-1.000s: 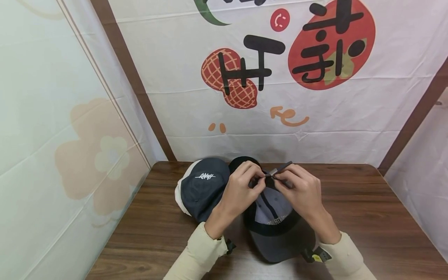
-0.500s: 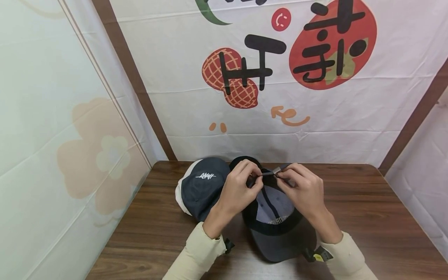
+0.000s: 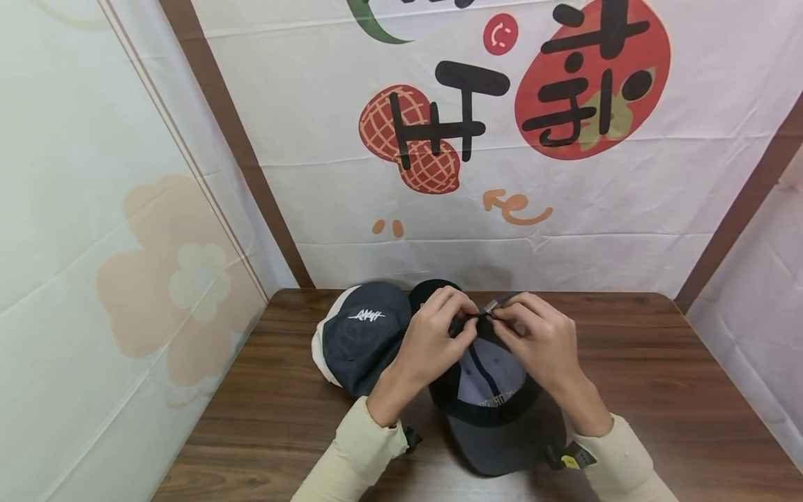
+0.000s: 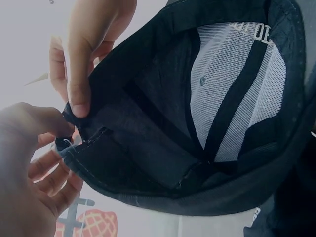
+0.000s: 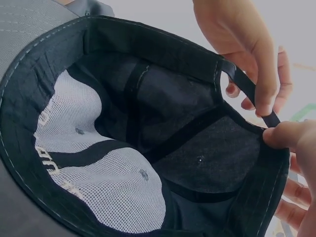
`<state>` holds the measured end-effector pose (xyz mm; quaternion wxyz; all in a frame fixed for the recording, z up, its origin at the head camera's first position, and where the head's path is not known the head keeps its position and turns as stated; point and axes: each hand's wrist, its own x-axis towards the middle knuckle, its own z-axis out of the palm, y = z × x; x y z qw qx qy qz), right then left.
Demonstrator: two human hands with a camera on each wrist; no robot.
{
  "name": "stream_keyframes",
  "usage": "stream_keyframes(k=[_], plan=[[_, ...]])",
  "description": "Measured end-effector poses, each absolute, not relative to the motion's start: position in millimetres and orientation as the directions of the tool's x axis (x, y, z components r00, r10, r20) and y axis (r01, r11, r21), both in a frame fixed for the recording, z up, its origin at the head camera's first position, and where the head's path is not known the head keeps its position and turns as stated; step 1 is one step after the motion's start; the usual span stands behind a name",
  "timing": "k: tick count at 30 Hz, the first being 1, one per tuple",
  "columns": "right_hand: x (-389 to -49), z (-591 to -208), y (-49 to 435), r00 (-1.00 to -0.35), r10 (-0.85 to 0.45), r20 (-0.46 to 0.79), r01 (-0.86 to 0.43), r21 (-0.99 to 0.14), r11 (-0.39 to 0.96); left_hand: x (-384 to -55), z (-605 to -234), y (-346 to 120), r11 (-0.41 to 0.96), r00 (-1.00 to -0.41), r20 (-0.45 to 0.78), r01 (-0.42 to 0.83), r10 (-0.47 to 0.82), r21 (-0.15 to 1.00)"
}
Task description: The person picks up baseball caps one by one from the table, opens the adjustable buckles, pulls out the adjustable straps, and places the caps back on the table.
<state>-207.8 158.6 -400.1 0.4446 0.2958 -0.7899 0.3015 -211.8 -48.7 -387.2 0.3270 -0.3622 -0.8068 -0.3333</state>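
A dark baseball cap (image 3: 502, 443) lies crown down on the table, brim toward me and its inside showing. Pale mesh panels (image 5: 118, 192) and a dark sweatband line it. My left hand (image 3: 436, 335) pinches the back strap (image 5: 242, 84) between thumb and finger. Opposite it, my right hand (image 3: 542, 338) pinches the cap's back edge beside a small metal buckle (image 3: 491, 307). The fingertips of both hands are close together above the back opening. In the left wrist view, the strap end is partly hidden behind the fingers (image 4: 49, 121).
Left of the held cap sits a navy cap (image 3: 364, 335) with white lettering, over a white cap (image 3: 318, 348). A black cap (image 3: 433, 286) stands behind my left hand. The brown wooden table (image 3: 659, 390) meets a printed cloth wall (image 3: 627, 244) at the back.
Half a second ago the fingertips were farther apart, with strap stretched between them; now they are nearer each other. The cap's brim has shifted slightly toward me. The other caps stay put.
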Motion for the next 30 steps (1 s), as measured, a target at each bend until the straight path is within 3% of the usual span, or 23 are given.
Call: stream_keyframes(k=[9, 30], plan=[[-207.1, -399.1, 158.6, -0.41, -0.242, 0.879, -0.768, -0.19, 0.611, -212.4, -385.7, -46.1, 0.508, -0.511, 0.777, 0.81, 0.368, 0.292], [-203.8, -397.0, 153.7, -0.406, -0.206, 0.89, -0.739, -0.187, 0.647, -212.7, -385.9, -47.3, 0.525, -0.501, 0.796, 0.803, 0.34, 0.282]])
